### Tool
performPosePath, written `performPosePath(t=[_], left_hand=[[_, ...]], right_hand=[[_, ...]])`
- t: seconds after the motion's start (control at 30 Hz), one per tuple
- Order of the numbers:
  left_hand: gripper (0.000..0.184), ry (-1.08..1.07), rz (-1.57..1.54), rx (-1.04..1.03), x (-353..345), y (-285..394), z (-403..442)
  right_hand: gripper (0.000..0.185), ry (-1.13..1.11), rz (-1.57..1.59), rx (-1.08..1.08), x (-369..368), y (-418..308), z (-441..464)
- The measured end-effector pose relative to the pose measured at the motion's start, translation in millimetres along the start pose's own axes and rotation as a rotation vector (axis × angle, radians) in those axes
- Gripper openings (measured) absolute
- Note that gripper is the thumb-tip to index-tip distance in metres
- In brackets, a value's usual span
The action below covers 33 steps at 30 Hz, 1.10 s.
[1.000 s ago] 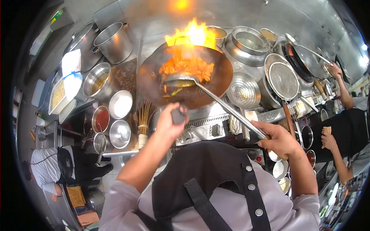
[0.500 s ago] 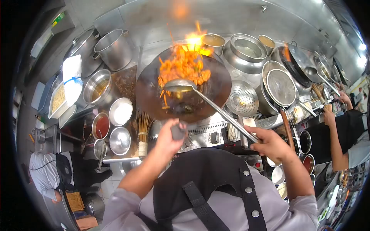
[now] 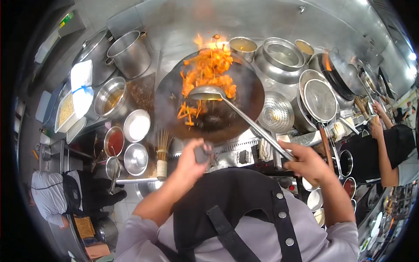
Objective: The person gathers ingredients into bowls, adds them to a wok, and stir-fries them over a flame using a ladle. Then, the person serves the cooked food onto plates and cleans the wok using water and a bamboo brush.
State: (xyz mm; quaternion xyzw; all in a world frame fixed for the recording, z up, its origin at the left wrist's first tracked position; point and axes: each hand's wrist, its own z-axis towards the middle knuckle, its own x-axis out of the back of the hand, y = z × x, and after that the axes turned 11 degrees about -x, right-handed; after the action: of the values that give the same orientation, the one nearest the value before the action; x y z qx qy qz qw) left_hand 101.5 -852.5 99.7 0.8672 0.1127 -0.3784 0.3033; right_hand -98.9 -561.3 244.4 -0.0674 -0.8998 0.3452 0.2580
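A large dark wok sits over the stove in front of me, with flames at its far rim. Orange food pieces fill its far half, some apparently in the air, and a few strips lie nearer me. My left hand is closed around the wok's dark handle at the near side. My right hand grips the end of a long metal ladle. The ladle's bowl hangs over the middle of the wok, in front of the food.
Right of the wok are a perforated skimmer, a mesh strainer and a lidless steel pot. On the left stand metal bowls, red sauce and a bamboo brush. Co-workers stand at right and left.
The flames have shrunk and moved left along the far rim. The food has shifted in the wok, with more strips now at the near left. My hands keep their holds, almost in place.
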Motion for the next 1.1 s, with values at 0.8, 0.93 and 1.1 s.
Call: performPosePath(t=[0.8,0.93,1.1], left_hand=[[0.015,-0.017,0.011,-0.017,-19,-6,33],[0.015,0.024,-0.009,-0.012,-24,-7,35],[0.017,-0.037,-0.016,-0.019,-24,-5,36]], right_hand=[[0.074,0.183,0.489,0.430,-63,65,72],[0.074,0.172,0.446,0.360,-59,68,72],[0.072,0.214,0.365,0.382,-58,74,76]])
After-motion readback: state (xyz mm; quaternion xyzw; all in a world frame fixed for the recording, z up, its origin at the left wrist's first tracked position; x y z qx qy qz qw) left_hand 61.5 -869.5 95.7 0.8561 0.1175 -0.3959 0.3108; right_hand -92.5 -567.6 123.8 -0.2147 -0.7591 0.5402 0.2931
